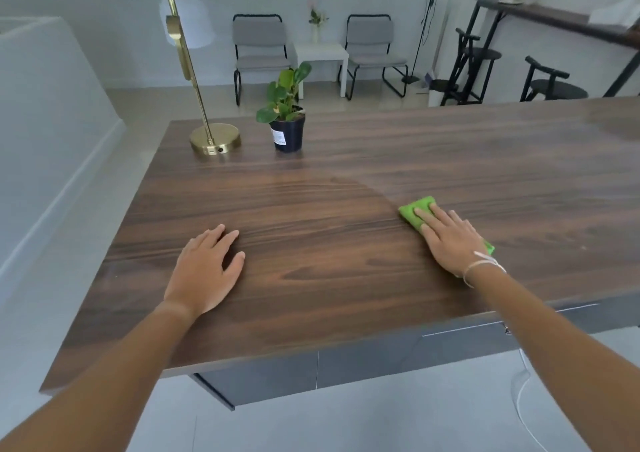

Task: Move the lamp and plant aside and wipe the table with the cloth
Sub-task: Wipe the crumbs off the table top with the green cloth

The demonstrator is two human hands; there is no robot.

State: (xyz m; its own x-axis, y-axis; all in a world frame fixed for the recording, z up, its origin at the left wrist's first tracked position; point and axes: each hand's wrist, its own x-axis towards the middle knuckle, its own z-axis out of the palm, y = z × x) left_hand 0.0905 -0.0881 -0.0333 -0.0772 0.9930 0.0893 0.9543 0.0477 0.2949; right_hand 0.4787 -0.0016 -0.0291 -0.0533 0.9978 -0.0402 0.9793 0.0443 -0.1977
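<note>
Right hand (450,237) pressed flat on cloth (417,211) — left hand (204,271) open on table (329,261), lamp (214,138) and plant (287,119) at the far edge.

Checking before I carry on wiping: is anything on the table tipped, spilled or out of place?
Nothing stands out. The brass lamp and potted plant stand upright at the table's far left corner, no soil spilled. The right hand presses the green cloth flat.
</note>
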